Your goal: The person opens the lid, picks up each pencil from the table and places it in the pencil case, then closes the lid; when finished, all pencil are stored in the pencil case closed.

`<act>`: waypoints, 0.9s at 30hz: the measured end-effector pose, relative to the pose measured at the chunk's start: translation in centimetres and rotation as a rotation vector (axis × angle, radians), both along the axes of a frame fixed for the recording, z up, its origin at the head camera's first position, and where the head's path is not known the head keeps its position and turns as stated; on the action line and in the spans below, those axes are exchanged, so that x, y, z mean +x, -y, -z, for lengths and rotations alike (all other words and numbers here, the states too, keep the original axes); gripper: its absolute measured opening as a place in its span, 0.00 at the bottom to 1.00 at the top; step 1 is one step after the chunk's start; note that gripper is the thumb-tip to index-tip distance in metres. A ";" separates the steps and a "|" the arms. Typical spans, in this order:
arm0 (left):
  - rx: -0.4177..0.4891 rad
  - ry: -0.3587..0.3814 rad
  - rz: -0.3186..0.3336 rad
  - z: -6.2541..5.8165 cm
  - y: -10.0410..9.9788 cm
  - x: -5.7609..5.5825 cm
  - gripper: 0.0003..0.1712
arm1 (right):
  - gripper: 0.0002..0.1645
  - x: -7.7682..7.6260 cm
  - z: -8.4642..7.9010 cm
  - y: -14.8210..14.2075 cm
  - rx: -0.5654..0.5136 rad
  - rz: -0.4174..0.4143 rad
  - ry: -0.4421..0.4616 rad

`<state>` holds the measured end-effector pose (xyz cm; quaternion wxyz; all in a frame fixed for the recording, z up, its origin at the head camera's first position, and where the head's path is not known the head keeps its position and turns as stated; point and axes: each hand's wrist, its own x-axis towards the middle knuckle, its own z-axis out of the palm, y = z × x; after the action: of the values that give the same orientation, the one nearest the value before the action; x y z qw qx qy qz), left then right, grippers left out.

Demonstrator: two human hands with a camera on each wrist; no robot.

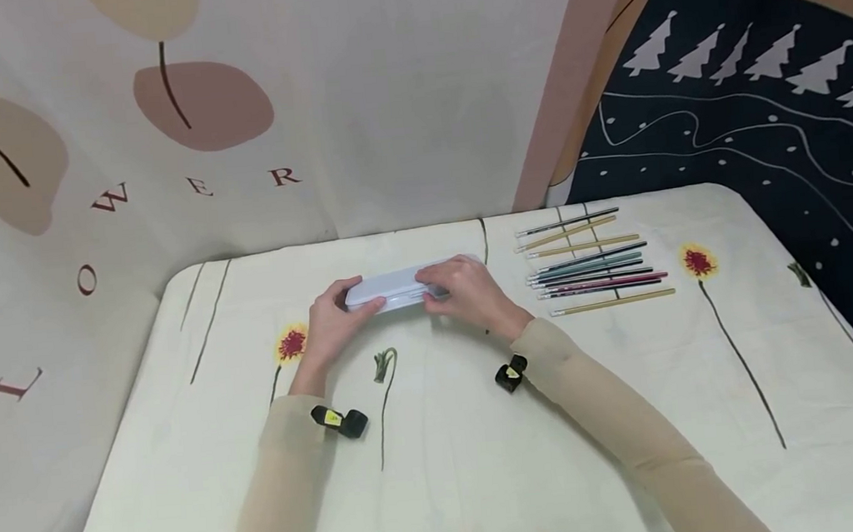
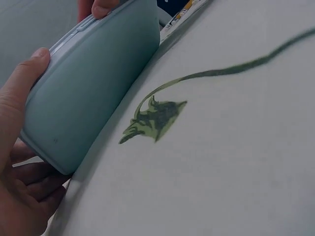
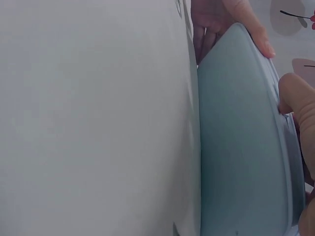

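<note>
A pale blue pencil case [image 1: 390, 285] is held between both hands near the far side of the table. At its left end, my left hand [image 1: 331, 322] grips it, the thumb along the near edge. My right hand [image 1: 468, 292] pinches the seam towards the right end. In the left wrist view, the broad face of the case [image 2: 93, 88] is tilted up, its lower long edge close to the cloth. The right wrist view shows my right thumb [image 3: 295, 98] at the rim; the inside of the case is hidden.
To the right of the case lie several pencils [image 1: 595, 268] in a loose row, in black, teal, red and natural wood. A white cloth [image 1: 442, 465] printed with flowers covers the table. Behind it hangs a pale printed backdrop [image 1: 400, 118], with a dark tree-patterned cloth [image 1: 746, 124] at right.
</note>
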<state>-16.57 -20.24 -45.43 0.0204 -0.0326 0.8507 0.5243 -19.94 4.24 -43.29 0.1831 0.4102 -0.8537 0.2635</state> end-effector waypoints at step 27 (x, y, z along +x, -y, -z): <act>0.021 -0.047 0.026 0.4 -0.1 0.5 0.37 | 0.12 -0.8 -0.4 -0.4 0.035 -0.139 -0.143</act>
<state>-16.12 -20.10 -45.83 0.0074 -0.0091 0.8456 0.5337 -20.71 4.59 -42.85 0.2177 0.4893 -0.8125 0.2305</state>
